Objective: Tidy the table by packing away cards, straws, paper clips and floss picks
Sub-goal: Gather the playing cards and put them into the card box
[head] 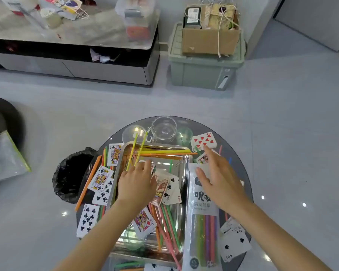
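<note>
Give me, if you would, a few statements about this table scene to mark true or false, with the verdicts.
1. The left hand holds yellow straws over the tray. True.
2. The straw packet lies along the tray's left side. False: it lies along the right side.
3. A cardboard box sits on the green storage box. True.
4. The black-bagged bin stands to the right of the table. False: it stands to the left.
5. The right hand grips a card. False: its fingers are stretched out and hold nothing.
</note>
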A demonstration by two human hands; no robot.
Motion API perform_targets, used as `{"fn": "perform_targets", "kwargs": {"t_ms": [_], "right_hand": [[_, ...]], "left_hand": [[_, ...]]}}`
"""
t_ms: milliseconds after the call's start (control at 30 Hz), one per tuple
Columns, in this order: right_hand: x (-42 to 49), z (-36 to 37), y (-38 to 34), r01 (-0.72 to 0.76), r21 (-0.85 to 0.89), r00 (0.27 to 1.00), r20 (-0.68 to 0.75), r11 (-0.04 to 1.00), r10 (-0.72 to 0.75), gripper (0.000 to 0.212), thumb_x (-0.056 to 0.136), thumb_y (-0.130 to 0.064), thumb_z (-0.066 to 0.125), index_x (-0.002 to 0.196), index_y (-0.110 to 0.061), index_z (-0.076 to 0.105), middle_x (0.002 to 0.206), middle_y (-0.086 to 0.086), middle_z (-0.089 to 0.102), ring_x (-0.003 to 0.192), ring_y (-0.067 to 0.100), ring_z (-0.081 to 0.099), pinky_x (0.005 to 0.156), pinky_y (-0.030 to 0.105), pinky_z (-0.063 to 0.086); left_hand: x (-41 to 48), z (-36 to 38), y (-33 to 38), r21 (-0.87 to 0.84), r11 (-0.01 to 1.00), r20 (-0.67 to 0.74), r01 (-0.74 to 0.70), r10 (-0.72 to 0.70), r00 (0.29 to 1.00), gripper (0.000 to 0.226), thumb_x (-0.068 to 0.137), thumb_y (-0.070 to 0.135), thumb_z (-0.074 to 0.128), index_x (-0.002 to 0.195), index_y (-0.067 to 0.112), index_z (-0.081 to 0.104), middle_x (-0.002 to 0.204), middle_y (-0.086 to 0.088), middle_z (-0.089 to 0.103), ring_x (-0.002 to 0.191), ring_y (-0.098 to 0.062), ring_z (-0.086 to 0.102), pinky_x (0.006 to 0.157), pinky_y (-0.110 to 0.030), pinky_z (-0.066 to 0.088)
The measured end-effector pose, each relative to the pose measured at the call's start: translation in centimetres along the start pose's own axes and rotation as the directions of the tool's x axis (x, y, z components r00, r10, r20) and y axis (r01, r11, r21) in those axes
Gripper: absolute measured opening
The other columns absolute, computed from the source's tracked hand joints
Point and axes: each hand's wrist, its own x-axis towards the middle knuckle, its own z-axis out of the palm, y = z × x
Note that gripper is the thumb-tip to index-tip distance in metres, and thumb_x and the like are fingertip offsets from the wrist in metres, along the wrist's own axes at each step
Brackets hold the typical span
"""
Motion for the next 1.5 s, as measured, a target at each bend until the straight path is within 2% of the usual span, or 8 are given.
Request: {"fn": "perform_targets", "kwargs": {"t_ms": [200, 433, 533, 667, 800, 1033, 1267, 1500], "right_hand": [[1.8, 7.2, -1.2, 0.103, -0.075, 0.972, 0.220, 0.992, -0.084, 0.050, 0.099, -0.038, 0.043, 0.144, -0.021, 0.030, 0.145, -0.004, 0.038, 0.132, 0.012, 0.034, 0.100, 0.024, 0.031], [3.5, 13.2, -1.0, 0.114, -0.051, 0.962, 0.257, 0.992, -0.097, 0.073, 0.086, -0.056, 0.055, 0.145, -0.023, 0.028, 0.141, -0.004, 0.039, 0.131, 0.013, 0.035, 0.102, 0.030, 0.035], [3.8, 14.5, -0.8, 0.115, 0.002, 0.974, 0.198, 0.993, -0.113, 0.062, 0.090, -0.048, 0.055, 0.143, -0.024, 0.032, 0.134, -0.004, 0.044, 0.121, 0.013, 0.044, 0.096, 0.027, 0.038], [4.1, 15.2, -0.4, 0.144, 0.043, 0.981, 0.127, 0.989, -0.149, 0.051, 0.092, -0.041, 0.056, 0.138, -0.025, 0.041, 0.123, -0.006, 0.049, 0.093, 0.006, 0.051, 0.079, 0.019, 0.040], [4.5, 16.1, 0.1, 0.197, 0.059, 0.976, 0.081, 0.979, -0.202, 0.049, 0.090, -0.041, 0.058, 0.135, -0.025, 0.046, 0.116, -0.009, 0.049, 0.091, 0.004, 0.050, 0.083, 0.020, 0.042], [4.3, 16.3, 0.9, 0.352, -0.011, 0.935, -0.044, 0.936, -0.352, 0.029, 0.094, -0.025, 0.054, 0.123, -0.021, 0.060, 0.109, -0.007, 0.060, 0.090, 0.003, 0.047, 0.079, 0.018, 0.038], [3.8, 16.8, 1.4, 0.212, -0.275, 0.967, -0.082, 0.938, -0.243, 0.032, 0.093, -0.034, 0.054, 0.118, -0.013, 0.056, 0.111, 0.005, 0.059, 0.103, 0.022, 0.053, 0.072, 0.027, 0.033], [2.7, 18.9, -0.7, -0.023, -0.438, 0.997, -0.075, 0.899, -0.011, 0.078, 0.081, -0.068, 0.053, 0.125, -0.005, 0.052, 0.133, 0.012, 0.052, 0.117, 0.028, 0.052, 0.089, 0.035, 0.045]], "left_hand": [[-0.4, 5.3, -2.9, -0.038, 0.997, 0.011, -0.074, 0.074, 0.997, 0.043, 0.097, 0.044, 0.034, 0.132, 0.020, 0.043, 0.122, 0.003, 0.057, 0.105, -0.018, 0.059, 0.082, -0.030, 0.046], [-0.3, 10.2, -4.4, -0.106, 0.981, -0.132, -0.163, 0.149, 0.980, 0.048, 0.076, 0.052, 0.051, 0.102, 0.014, 0.065, 0.084, 0.000, 0.067, 0.074, -0.024, 0.066, 0.053, -0.035, 0.053], [-0.6, 10.9, -4.1, -0.149, 0.976, -0.157, -0.157, 0.133, 0.979, 0.058, 0.079, 0.056, 0.050, 0.120, 0.016, 0.057, 0.099, 0.002, 0.065, 0.088, -0.022, 0.064, 0.060, -0.031, 0.051], [-1.2, 11.6, -3.8, -0.106, 0.981, -0.209, -0.162, 0.137, 0.968, 0.092, 0.075, 0.079, 0.014, 0.147, 0.022, 0.020, 0.131, 0.010, 0.047, 0.115, -0.012, 0.050, 0.081, -0.024, 0.044], [-1.3, 11.8, -3.0, -0.026, 0.985, -0.189, -0.170, 0.162, 0.969, 0.107, 0.074, 0.085, 0.027, 0.150, 0.017, -0.006, 0.141, 0.010, 0.036, 0.123, -0.010, 0.044, 0.087, -0.025, 0.042], [-0.6, 12.5, -3.2, 0.021, 0.987, -0.297, -0.156, 0.156, 0.942, 0.086, 0.081, 0.065, 0.046, 0.144, 0.015, 0.016, 0.139, 0.003, 0.037, 0.123, -0.015, 0.042, 0.078, -0.027, 0.039], [-3.2, 11.0, -5.6, -0.087, 0.987, -0.370, -0.136, 0.095, 0.924, 0.076, 0.071, 0.063, 0.054, 0.131, 0.018, 0.040, 0.123, 0.002, 0.044, 0.112, -0.016, 0.044, 0.085, -0.029, 0.044], [-7.3, 11.0, -8.3, -0.291, 0.945, -0.469, -0.150, -0.004, 0.883, 0.073, 0.070, 0.040, 0.073, 0.129, 0.014, 0.039, 0.118, 0.002, 0.040, 0.093, -0.011, 0.045, 0.071, -0.023, 0.038]]}}
